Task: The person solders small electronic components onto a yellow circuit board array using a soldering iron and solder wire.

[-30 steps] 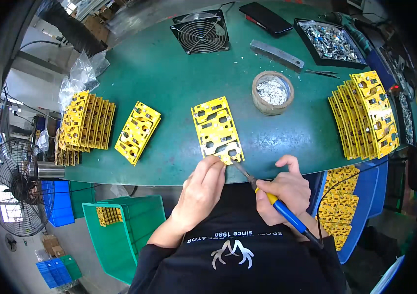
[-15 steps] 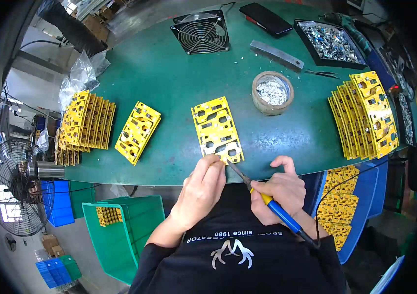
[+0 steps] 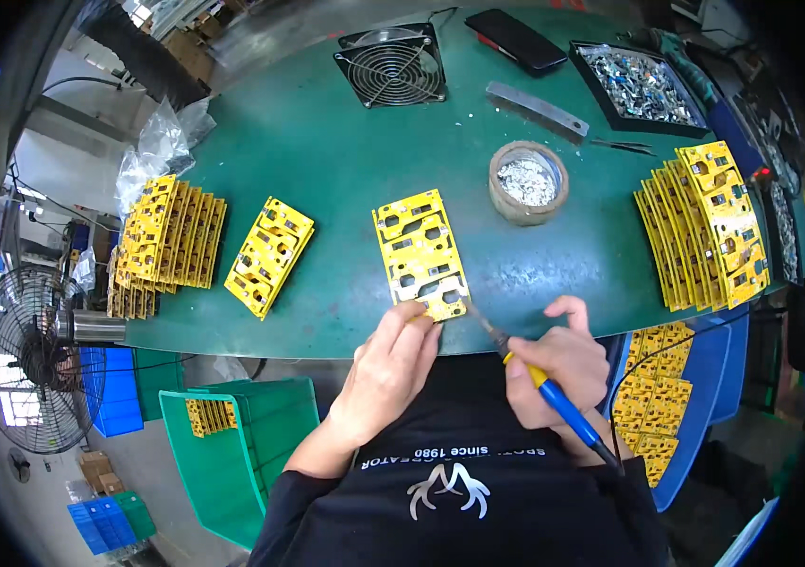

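Note:
A yellow circuit board panel (image 3: 419, 241) with cut-outs and small dark parts lies on the green table. Its near edge is pinched by the bent fingers of my left hand (image 3: 385, 378). My right hand (image 3: 565, 370) grips a soldering iron (image 3: 561, 416) with a blue and yellow handle like a pen, index finger raised. The iron's tip points at the board's near right corner; whether it touches cannot be made out. To the left lies a second yellow panel (image 3: 269, 257), apart from my hands.
Yellow panels stand stacked at left (image 3: 171, 231) and right (image 3: 705, 227). Farther back are a round pot of silvery scraps (image 3: 528, 182), a metal bar (image 3: 537, 111), tweezers (image 3: 623, 146), a small fan (image 3: 391, 66) and a black tray of parts (image 3: 643, 87). Bins, green (image 3: 232, 454) and blue (image 3: 681, 463), flank me.
My right hand and the soldering iron have shifted right, the tip moving from beside my left fingertips to the board's near right corner. My left hand stays at the near edge.

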Tool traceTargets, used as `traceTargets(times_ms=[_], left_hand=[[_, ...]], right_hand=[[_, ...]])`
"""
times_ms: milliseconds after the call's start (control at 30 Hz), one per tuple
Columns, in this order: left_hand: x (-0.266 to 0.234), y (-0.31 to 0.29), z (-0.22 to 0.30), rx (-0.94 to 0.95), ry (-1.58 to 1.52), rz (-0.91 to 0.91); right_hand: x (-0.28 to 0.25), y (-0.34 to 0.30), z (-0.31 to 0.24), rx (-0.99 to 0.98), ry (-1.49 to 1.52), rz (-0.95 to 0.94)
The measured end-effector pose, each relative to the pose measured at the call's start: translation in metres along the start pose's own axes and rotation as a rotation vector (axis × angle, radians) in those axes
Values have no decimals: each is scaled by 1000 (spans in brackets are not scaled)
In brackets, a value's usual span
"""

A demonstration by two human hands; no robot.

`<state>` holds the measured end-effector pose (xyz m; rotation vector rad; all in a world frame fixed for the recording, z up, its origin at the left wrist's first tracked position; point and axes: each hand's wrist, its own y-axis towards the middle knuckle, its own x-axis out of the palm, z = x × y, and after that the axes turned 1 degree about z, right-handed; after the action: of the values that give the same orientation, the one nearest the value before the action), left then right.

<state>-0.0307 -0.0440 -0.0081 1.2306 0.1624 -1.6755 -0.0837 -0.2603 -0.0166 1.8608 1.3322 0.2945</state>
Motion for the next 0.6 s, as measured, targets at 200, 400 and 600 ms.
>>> traceTargets(times_ms=[200,400,600], left_hand=[[0,-4,3,27,-18,5],[0,-9,19,61,-205,-79],[-26,0,-6,-54,2,132]], right_hand=[[-16,15,17,44,-318,142],[-3,14,29,141,-398,67],[20,3,11,57,-240,-64]])
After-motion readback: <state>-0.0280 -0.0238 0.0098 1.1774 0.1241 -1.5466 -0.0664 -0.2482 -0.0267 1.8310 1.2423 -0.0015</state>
